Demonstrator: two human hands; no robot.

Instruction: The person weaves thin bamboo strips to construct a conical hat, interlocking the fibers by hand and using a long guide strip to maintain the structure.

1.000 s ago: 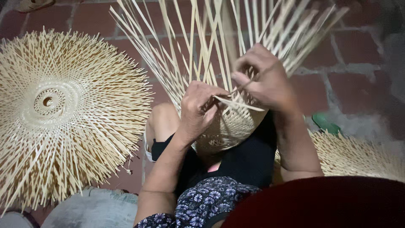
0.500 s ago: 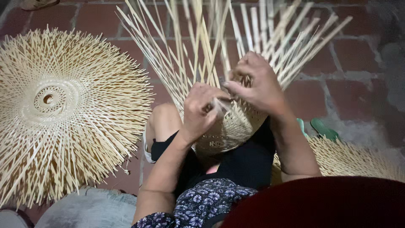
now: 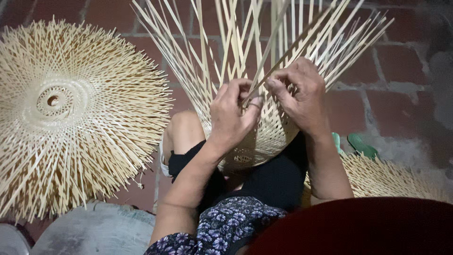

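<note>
While the half-woven bamboo basket [image 3: 264,137] rested on the lap, the left hand [image 3: 231,115] and right hand [image 3: 299,92] pinched one bamboo strip [image 3: 283,61] with closed fingers. Weaving well probably meant keeping that strip taut, snug against its neighbours.

This looks like a home yard or porch used as a handcraft weaving spot, with a floor of worn red bricks [image 3: 401,61] and grey mortar lines running under and beyond both hands. Left of the left hand [image 3: 231,115] lies a round woven bamboo piece [image 3: 71,113] with loose splints fanning out, and another bamboo piece [image 3: 387,177] sits below the right hand [image 3: 302,97], beside green sandals [image 3: 361,144] on the bricks.
</note>
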